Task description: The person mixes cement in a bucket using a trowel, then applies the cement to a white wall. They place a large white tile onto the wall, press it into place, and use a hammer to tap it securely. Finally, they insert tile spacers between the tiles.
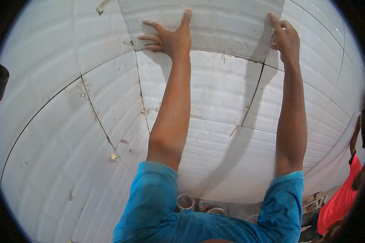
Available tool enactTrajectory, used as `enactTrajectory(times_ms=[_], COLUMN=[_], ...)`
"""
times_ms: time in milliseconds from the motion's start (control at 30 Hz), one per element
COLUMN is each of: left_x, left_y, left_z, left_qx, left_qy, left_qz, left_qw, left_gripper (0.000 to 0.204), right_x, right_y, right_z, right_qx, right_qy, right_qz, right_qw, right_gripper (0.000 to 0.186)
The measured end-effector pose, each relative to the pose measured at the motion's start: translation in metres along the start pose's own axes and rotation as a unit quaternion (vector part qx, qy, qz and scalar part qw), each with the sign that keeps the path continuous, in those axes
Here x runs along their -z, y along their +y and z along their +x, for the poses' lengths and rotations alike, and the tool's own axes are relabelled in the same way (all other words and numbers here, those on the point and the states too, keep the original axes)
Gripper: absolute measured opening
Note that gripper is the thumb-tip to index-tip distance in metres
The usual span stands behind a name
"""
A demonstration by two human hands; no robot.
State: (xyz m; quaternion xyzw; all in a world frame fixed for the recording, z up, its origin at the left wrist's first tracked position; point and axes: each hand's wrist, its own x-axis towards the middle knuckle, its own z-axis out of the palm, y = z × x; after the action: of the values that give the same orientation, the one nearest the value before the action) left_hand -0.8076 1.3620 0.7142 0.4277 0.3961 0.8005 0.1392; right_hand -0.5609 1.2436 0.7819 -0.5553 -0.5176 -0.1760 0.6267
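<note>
Both my arms reach up to a white wall tile (pixel 227 24) with a rippled surface and grey smears. My left hand (pixel 174 38) lies against its lower left part, fingers spread and dusted with grey, thumb pointing up. At the tile's right edge is my right hand (pixel 287 38), one digit stretched up onto the surface and the others curled in. Something small may sit between those curled fingers, but I cannot make it out. Directly below is another white tile (pixel 223 85), with a dark joint between the two.
More white tiles (pixel 48 141) cover the adjoining wall on the left. Small clips (pixel 112 157) stick out of some joints. Down on the floor stands a round bucket (pixel 185 201). A person in a bright pink-red top (pixel 340 198) is at the lower right.
</note>
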Motion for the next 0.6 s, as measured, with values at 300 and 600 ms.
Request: enactTrajectory(times_ms=[300,600], left_x=[-0.007,-0.007], left_y=[-0.012,-0.002], left_z=[0.007,0.006], left_qx=[-0.114,-0.081], left_qy=[0.013,0.02], left_qz=[0.076,0.13], left_qw=[0.991,0.988], left_gripper=[0.146,0.139], right_x=[-0.003,-0.015], right_y=[0.009,-0.002], right_z=[0.003,-0.008], right_qx=[0.085,0.024], right_qy=[0.123,0.13], right_qz=[-0.069,-0.096], right_qw=[0.986,0.987], right_gripper=[0.062,0.054])
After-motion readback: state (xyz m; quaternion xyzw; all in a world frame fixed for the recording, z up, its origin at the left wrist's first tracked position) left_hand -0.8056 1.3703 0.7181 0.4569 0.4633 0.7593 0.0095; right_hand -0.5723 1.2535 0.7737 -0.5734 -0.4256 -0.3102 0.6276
